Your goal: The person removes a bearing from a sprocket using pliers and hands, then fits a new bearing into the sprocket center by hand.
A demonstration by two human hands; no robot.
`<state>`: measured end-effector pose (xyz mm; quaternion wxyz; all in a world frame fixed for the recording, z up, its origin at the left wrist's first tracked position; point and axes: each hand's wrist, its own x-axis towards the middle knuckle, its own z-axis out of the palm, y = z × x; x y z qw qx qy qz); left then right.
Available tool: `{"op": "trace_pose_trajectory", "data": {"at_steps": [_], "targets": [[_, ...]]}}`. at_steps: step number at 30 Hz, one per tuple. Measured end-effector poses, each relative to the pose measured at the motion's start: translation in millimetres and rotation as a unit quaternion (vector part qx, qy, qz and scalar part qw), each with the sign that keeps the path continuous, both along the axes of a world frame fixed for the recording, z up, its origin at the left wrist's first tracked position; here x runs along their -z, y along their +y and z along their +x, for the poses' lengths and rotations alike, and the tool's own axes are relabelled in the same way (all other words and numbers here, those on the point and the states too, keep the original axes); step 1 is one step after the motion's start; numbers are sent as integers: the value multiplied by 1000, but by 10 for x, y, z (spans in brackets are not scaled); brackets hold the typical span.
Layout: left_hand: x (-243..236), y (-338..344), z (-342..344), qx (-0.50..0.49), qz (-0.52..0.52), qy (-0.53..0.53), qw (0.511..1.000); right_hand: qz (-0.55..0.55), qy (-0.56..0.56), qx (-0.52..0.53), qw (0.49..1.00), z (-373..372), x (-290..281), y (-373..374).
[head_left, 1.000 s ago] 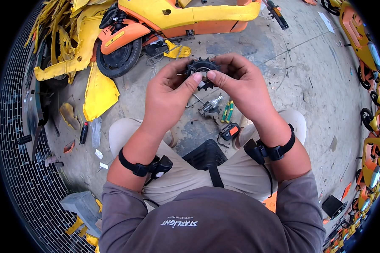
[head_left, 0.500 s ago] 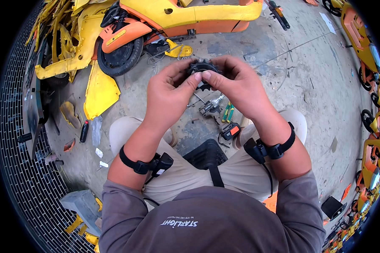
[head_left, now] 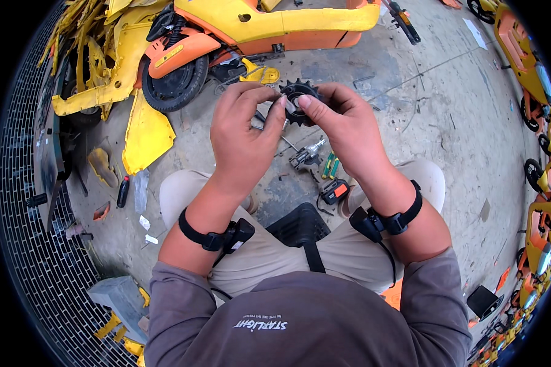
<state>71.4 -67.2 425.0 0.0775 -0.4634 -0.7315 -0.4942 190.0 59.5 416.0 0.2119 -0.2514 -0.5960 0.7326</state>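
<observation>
A black toothed sprocket (head_left: 299, 88) is held up in front of me, one flat face toward me. My right hand (head_left: 351, 125) grips its right side, thumb laid over the face near the hub and fingers behind. My left hand (head_left: 243, 129) is at its left side, thumb and forefinger pinched together by the hub. What that pinch holds is too small to make out. Below the hands, on the floor, lie a power tool with a metal head (head_left: 305, 154), its black and orange battery (head_left: 335, 191), and green-handled pliers (head_left: 330, 165).
A yellow and orange scooter (head_left: 275, 27) lies ahead, with its black wheel (head_left: 176, 82) toward me. Yellow body panels (head_left: 113, 61) are heaped at the left. Several scooters (head_left: 540, 226) line the right side. A black crate-like object (head_left: 298, 225) sits between my legs.
The left fingers have shifted from wrapping the sprocket's left side to a pinch beside its hub. More of the sprocket's face and teeth now show. The right hand keeps its hold.
</observation>
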Motion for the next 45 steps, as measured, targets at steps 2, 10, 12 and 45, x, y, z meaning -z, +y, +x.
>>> {"op": "trace_pose_trajectory", "data": {"at_steps": [2,10,12,45], "targets": [[21,-2,-12,0,18,-7,1000,-10,-29,1,1000,7,-45,17],[4,-26,-184,-32,54,-280,958,-96,14,19,995,10,-68,75],[12,-29,-257,-36,50,-303,951,-95,16,20,995,19,-58,79],[-15,-62,-106,126,-19,-485,865,-56,4,-38,998,58,-52,61]]}}
